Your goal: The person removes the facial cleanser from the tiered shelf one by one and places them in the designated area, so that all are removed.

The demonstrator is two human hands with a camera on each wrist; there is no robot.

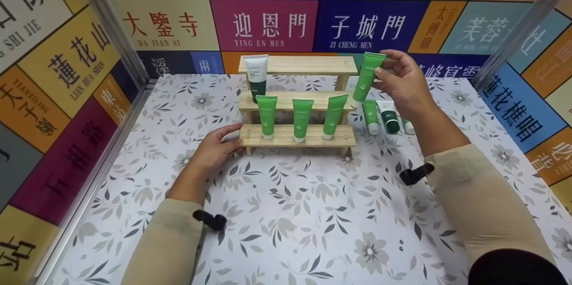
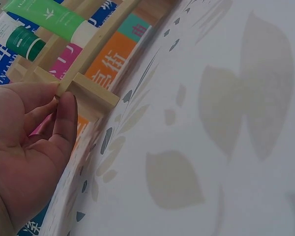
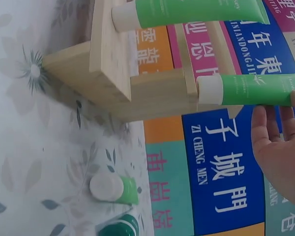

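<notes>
My right hand (image 1: 404, 83) pinches a green tube (image 1: 367, 77) near its flat top end. The tube leans slightly, white cap down; in the right wrist view that cap (image 3: 209, 90) is at the end of the middle step. My left hand (image 1: 213, 153) grips the left end of the lowest step of a three-step wooden rack (image 1: 281, 136) between thumb and fingers. On that lowest step stand three green tubes, a left one (image 1: 267, 117), a middle one (image 1: 301, 119) and a tilted right one (image 1: 334, 116). A white and dark green tube (image 1: 256, 77) stands on the middle step's left.
Right of the rack, a green tube (image 1: 370, 117), a white and dark green tube (image 1: 388, 117) and a partly hidden tube (image 1: 408, 127) lie on the floral tablecloth (image 1: 295, 213). Panels with printed characters (image 1: 263, 23) rise behind and at both sides.
</notes>
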